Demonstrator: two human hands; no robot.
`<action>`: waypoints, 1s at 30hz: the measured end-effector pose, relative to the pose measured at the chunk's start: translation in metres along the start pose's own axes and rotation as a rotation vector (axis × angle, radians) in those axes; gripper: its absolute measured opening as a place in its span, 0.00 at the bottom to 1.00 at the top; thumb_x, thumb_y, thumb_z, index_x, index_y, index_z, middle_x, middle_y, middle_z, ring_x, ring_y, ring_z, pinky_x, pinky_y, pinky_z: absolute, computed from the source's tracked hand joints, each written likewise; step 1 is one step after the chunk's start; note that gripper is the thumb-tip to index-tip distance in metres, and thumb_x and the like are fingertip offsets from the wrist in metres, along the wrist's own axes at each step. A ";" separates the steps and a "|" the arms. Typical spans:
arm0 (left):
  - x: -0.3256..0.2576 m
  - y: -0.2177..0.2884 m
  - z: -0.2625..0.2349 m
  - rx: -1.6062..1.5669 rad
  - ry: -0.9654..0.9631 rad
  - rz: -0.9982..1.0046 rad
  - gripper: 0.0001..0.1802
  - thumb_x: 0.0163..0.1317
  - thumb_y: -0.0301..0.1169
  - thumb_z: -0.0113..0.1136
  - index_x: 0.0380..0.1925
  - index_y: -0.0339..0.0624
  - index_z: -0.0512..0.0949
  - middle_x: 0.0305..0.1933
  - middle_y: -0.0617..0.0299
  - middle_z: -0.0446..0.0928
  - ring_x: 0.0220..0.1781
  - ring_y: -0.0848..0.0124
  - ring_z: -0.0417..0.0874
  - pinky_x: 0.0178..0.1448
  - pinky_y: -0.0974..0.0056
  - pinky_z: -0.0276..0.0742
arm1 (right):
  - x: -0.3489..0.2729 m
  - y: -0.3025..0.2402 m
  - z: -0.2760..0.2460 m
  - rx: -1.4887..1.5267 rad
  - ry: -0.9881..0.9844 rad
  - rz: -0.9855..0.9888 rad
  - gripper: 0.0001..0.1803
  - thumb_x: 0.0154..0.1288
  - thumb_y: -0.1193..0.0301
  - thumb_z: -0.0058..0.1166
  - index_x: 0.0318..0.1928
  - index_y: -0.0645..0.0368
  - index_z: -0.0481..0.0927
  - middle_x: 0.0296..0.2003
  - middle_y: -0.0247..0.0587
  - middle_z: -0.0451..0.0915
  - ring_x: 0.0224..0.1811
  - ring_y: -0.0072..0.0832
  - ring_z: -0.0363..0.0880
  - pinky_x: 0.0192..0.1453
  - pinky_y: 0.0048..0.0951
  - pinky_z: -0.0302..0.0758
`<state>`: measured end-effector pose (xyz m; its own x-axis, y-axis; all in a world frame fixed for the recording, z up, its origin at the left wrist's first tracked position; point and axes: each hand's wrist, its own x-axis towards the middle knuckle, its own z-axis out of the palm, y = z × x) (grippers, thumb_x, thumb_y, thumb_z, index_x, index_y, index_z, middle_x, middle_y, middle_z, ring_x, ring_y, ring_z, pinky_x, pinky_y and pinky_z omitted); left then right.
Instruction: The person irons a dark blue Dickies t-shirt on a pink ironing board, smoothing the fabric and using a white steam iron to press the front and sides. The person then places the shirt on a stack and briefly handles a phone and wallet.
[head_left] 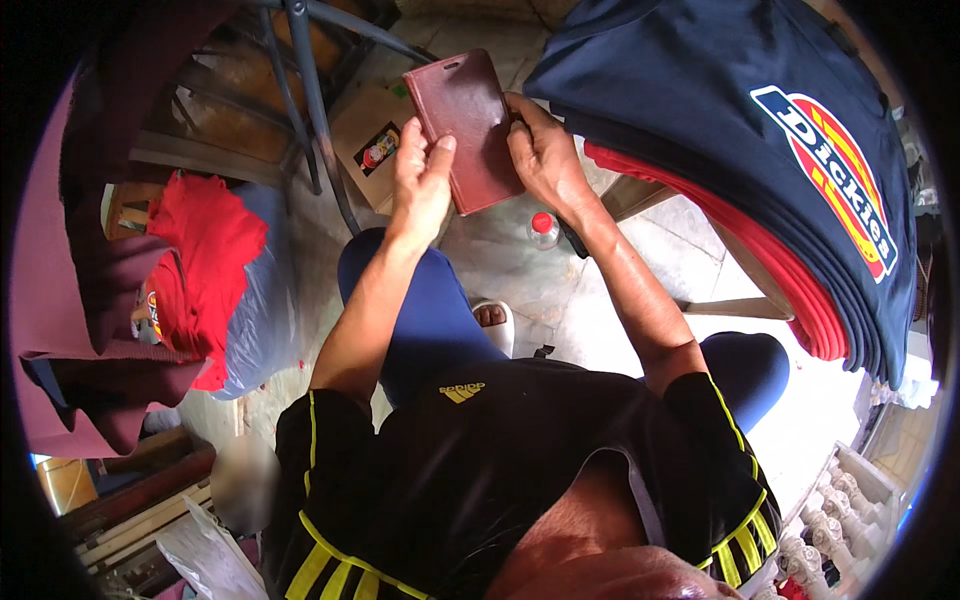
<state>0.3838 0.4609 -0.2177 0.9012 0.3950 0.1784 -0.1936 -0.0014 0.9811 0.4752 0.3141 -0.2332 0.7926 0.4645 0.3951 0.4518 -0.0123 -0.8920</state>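
Note:
A brown flip phone case (468, 130) is held up in front of me, its flat cover toward the camera and slightly tilted. My left hand (424, 178) grips its left edge, thumb on the cover and fingers behind. At the right edge my right hand (545, 150) closes round the case, with some of its fingers hidden behind it. Whether a phone sits inside cannot be seen. Beyond my right wrist, a clear bottle with a red cap (543, 226) stands on the floor.
Dark blue T-shirts (690, 80) with a printed logo lie stacked over red ones (745, 240) on a support at the right. Red cloth (205, 265) rests on a plastic bag at the left. Metal legs (305, 80) and a cardboard box (365, 140) stand ahead.

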 end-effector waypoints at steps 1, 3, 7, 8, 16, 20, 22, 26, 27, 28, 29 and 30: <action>0.001 0.005 0.001 -0.129 0.020 -0.080 0.16 0.73 0.24 0.49 0.59 0.38 0.68 0.52 0.57 0.77 0.54 0.73 0.77 0.60 0.65 0.74 | 0.000 0.000 0.001 0.076 -0.030 0.064 0.21 0.68 0.77 0.40 0.59 0.67 0.73 0.46 0.50 0.82 0.47 0.30 0.80 0.54 0.29 0.74; 0.002 0.008 0.000 -0.267 0.039 -0.213 0.23 0.69 0.29 0.59 0.61 0.39 0.65 0.57 0.58 0.75 0.56 0.71 0.77 0.64 0.63 0.73 | -0.003 0.003 0.010 0.313 -0.043 0.095 0.22 0.67 0.78 0.38 0.60 0.67 0.73 0.45 0.45 0.81 0.45 0.26 0.77 0.53 0.25 0.73; 0.005 0.011 0.013 -0.084 0.089 -0.244 0.45 0.51 0.41 0.79 0.62 0.37 0.60 0.57 0.55 0.73 0.56 0.68 0.77 0.61 0.61 0.76 | -0.016 -0.008 0.025 0.180 -0.075 0.191 0.23 0.67 0.78 0.39 0.61 0.65 0.73 0.37 0.41 0.80 0.37 0.24 0.74 0.46 0.25 0.74; 0.007 0.007 0.010 -0.051 0.103 -0.257 0.45 0.51 0.40 0.79 0.61 0.37 0.60 0.56 0.55 0.74 0.56 0.68 0.78 0.61 0.61 0.76 | -0.019 -0.005 0.028 0.134 -0.087 0.176 0.23 0.67 0.78 0.39 0.61 0.65 0.73 0.37 0.40 0.80 0.36 0.24 0.74 0.45 0.25 0.74; 0.006 0.008 0.007 -0.120 0.140 -0.269 0.28 0.53 0.42 0.73 0.49 0.44 0.72 0.46 0.64 0.74 0.50 0.72 0.75 0.56 0.61 0.72 | -0.021 -0.013 0.028 0.295 -0.144 0.154 0.26 0.65 0.76 0.43 0.64 0.66 0.69 0.45 0.42 0.79 0.48 0.25 0.75 0.57 0.27 0.72; 0.007 0.012 0.009 -0.157 0.151 -0.206 0.27 0.52 0.41 0.73 0.46 0.39 0.71 0.41 0.62 0.75 0.43 0.72 0.77 0.50 0.62 0.75 | -0.020 -0.012 0.029 0.474 -0.141 0.146 0.28 0.64 0.76 0.44 0.66 0.65 0.68 0.49 0.42 0.79 0.52 0.26 0.75 0.60 0.27 0.70; 0.008 0.016 0.010 -0.197 0.117 -0.209 0.26 0.53 0.42 0.72 0.45 0.39 0.73 0.39 0.62 0.76 0.41 0.72 0.79 0.49 0.61 0.76 | -0.018 -0.016 0.025 0.450 -0.188 0.191 0.26 0.66 0.76 0.46 0.66 0.65 0.69 0.51 0.42 0.79 0.53 0.25 0.75 0.62 0.28 0.70; 0.027 0.013 -0.020 -0.287 0.132 -0.296 0.22 0.53 0.45 0.70 0.39 0.41 0.77 0.32 0.59 0.81 0.34 0.68 0.83 0.41 0.61 0.80 | -0.013 -0.024 0.018 0.635 -0.255 0.214 0.24 0.70 0.74 0.49 0.65 0.62 0.70 0.53 0.40 0.79 0.55 0.25 0.76 0.62 0.30 0.72; 0.037 0.027 -0.027 -0.214 0.075 -0.295 0.23 0.53 0.47 0.71 0.38 0.41 0.78 0.32 0.60 0.81 0.34 0.68 0.83 0.41 0.61 0.80 | -0.011 -0.026 0.012 0.623 -0.249 0.194 0.22 0.72 0.72 0.49 0.65 0.60 0.70 0.54 0.41 0.79 0.55 0.25 0.77 0.62 0.31 0.73; 0.047 0.036 -0.039 -0.148 0.012 -0.292 0.24 0.53 0.49 0.72 0.38 0.42 0.78 0.31 0.60 0.81 0.33 0.68 0.83 0.40 0.61 0.80 | -0.012 -0.018 0.006 0.581 -0.215 0.217 0.22 0.72 0.72 0.49 0.65 0.60 0.70 0.54 0.41 0.80 0.54 0.26 0.77 0.61 0.31 0.73; 0.061 0.031 -0.062 -0.109 0.039 -0.319 0.24 0.52 0.50 0.72 0.38 0.43 0.79 0.32 0.60 0.81 0.33 0.68 0.83 0.40 0.61 0.80 | -0.012 -0.007 0.002 0.550 -0.187 0.236 0.22 0.72 0.72 0.49 0.65 0.60 0.70 0.54 0.41 0.80 0.54 0.26 0.78 0.61 0.31 0.73; 0.077 0.021 -0.085 -0.076 0.060 -0.348 0.25 0.51 0.51 0.73 0.37 0.43 0.79 0.32 0.60 0.81 0.33 0.68 0.83 0.39 0.61 0.80 | -0.014 0.007 -0.004 0.512 -0.155 0.258 0.22 0.72 0.71 0.49 0.65 0.60 0.70 0.54 0.42 0.80 0.54 0.27 0.78 0.61 0.31 0.74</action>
<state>0.4163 0.5699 -0.1898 0.8940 0.4134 -0.1728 0.0910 0.2101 0.9734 0.4688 0.3044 -0.2440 0.7643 0.6274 0.1494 -0.0331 0.2694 -0.9625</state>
